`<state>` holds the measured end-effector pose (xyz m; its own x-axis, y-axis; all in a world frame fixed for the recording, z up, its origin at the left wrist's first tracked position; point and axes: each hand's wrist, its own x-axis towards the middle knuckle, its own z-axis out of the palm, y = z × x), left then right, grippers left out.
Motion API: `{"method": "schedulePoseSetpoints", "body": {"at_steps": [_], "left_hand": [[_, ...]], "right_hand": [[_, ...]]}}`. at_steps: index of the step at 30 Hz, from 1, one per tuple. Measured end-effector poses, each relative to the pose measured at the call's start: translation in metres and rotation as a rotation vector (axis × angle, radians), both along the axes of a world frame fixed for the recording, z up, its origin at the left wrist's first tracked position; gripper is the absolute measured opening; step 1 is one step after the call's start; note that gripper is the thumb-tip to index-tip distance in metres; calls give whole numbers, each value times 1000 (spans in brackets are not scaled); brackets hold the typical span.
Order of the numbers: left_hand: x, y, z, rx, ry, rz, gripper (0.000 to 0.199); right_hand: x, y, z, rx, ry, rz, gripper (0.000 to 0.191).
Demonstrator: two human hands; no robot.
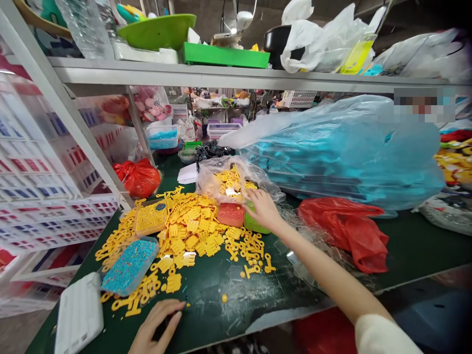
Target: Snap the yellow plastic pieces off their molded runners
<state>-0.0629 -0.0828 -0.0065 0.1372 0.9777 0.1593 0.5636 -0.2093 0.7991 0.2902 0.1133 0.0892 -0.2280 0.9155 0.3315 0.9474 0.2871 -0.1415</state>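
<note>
My left hand (158,324) is low at the table's front edge, thumb and forefinger apart, with a tiny yellow bit by the fingertip. My right hand (263,210) reaches forward, fingers stretched out over a green tub (255,223) and against the edge of a clear plastic bag (210,179) holding yellow plastic pieces. I see nothing held in it, though its fingertips are partly hidden. Left of the green tub is a tub of red beads (230,214). A heap of yellow plastic pieces (191,223) spreads between the hands, with a tub of yellow beads (151,218) and a tub of blue beads (130,265).
A white power bank (79,314) lies at the left edge. Red plastic bags (342,228) and a large bag of blue items (346,152) occupy the right. Overhead runs a shelf (236,76); stacked white crates (47,216) stand left. A yellow bead (224,298) lies in front.
</note>
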Motion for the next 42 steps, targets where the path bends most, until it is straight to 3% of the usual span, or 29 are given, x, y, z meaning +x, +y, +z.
{"method": "schedulePoseSetpoints", "body": {"at_steps": [3, 6, 10, 14, 21, 26, 29, 32, 36, 42], "left_hand": [[27, 28, 26, -16, 90, -233, 29], [71, 60, 43, 19, 188, -449, 21], [124, 91, 37, 139, 344, -566, 20], [146, 110, 21, 206, 459, -498, 23], [142, 119, 19, 130, 535, -566, 17], [120, 104, 28, 114, 329, -520, 19], [97, 88, 39, 53, 98, -400, 25], [73, 68, 48, -66, -6, -233, 31], [49, 45, 47, -132, -163, -52, 35], [38, 29, 29, -183, -539, 132, 45]], "right_hand": [[-2, -74, -36, 49, 99, 117, 42], [-5, -132, -75, 1, 167, 92, 33], [0, -171, -112, 5, 186, -23, 33], [5, -183, -126, 5, 172, -50, 36], [-26, -170, -114, 1, 217, -42, 34], [-43, -106, -96, -26, 141, -31, 36], [-46, -65, -95, -71, 11, -79, 33], [-46, -46, -99, -90, -24, -70, 29], [-44, -48, -103, -84, -12, -40, 25], [-38, -56, -97, -59, 92, -38, 29]]}}
